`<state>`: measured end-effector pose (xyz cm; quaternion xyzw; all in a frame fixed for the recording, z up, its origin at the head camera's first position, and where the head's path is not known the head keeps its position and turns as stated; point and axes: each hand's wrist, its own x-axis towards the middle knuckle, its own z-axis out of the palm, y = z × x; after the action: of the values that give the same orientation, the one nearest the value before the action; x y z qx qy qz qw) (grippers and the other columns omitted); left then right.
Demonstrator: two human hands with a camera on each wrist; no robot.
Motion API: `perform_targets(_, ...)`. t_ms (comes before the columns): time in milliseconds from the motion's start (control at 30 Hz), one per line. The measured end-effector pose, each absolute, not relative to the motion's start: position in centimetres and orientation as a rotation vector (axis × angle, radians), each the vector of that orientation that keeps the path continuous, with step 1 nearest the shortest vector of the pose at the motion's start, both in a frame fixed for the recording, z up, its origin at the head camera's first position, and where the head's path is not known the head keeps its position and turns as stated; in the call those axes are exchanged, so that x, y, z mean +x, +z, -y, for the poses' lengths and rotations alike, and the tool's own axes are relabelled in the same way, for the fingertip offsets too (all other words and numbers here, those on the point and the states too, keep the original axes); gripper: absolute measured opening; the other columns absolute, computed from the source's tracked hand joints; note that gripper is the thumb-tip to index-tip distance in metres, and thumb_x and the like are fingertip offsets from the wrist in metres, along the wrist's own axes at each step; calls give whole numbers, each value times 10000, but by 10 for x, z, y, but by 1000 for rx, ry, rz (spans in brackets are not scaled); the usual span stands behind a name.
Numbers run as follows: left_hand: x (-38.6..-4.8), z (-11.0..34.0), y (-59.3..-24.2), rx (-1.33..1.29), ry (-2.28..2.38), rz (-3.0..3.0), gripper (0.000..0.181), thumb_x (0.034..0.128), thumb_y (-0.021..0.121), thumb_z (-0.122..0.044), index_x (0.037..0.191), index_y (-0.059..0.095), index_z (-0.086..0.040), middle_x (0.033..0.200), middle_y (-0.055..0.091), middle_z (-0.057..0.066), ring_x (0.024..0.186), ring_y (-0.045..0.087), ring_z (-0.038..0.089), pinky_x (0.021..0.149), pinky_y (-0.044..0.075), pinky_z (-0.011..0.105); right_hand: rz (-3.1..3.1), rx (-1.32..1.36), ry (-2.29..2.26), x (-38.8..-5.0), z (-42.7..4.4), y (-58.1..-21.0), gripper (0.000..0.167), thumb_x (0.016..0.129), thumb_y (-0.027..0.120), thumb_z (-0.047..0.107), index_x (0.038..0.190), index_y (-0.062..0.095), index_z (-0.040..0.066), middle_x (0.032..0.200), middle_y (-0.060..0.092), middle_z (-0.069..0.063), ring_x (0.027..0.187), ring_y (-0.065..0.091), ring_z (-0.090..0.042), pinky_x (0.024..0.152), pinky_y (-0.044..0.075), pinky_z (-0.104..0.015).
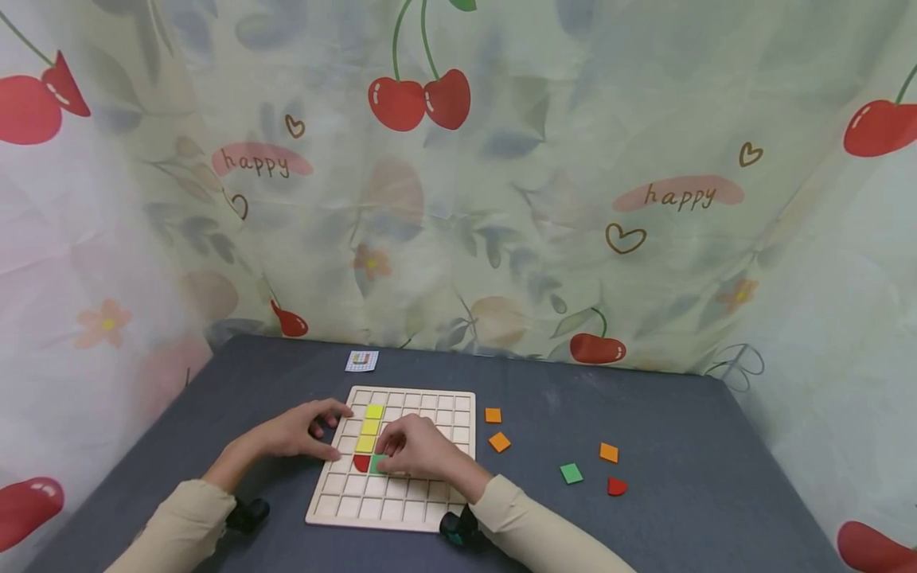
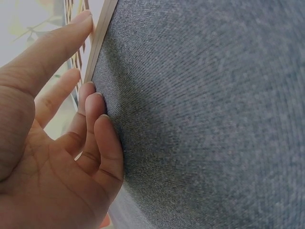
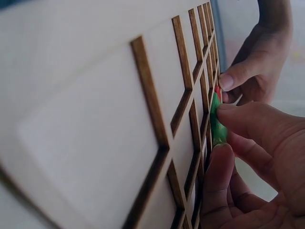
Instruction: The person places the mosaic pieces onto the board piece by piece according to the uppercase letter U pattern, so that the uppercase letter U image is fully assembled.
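Note:
A wooden grid board lies on the dark cloth-covered table. Yellow square tiles form a column in its left part, with a red rounded tile just below them. My right hand pinches a green square tile between thumb and finger, beside the red one. In the right wrist view the green tile looks a little tilted; how far it sits in its cell I cannot tell. At the board's left edge, my left hand touches the rim with thumb and fingertips, its fingers loosely bent.
Right of the board lie orange square tiles, a loose green tile and a red rounded tile. Behind the board is a small printed card. A patterned curtain encloses the table's back and sides.

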<state>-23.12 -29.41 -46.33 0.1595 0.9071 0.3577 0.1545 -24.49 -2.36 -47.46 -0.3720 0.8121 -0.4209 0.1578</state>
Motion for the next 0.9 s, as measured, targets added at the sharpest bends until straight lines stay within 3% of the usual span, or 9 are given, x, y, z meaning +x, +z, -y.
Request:
perform_targets(567, -232, 293, -462, 447, 1005, -2612, 641, 823, 880, -240, 1356, 569, -64, 1112, 522, 85, 946, 515, 263, 800, 428, 410, -2141, -1007, -1360, -246, 11, -470, 122, 859, 821, 65, 963, 762, 38, 803, 678, -14, 701, 603, -133, 591, 480, -242)
perform_targets(900, -232, 294, -464, 450, 1024, -2605, 638, 818, 883, -224, 1352, 574, -61, 1105, 519, 81, 942, 512, 262, 803, 426, 428, -2142, -1126, -1334, -249, -9, -466, 136, 921, 769, 98, 1021, 757, 7, 882, 693, 31, 802, 655, -141, 742, 527, -264)
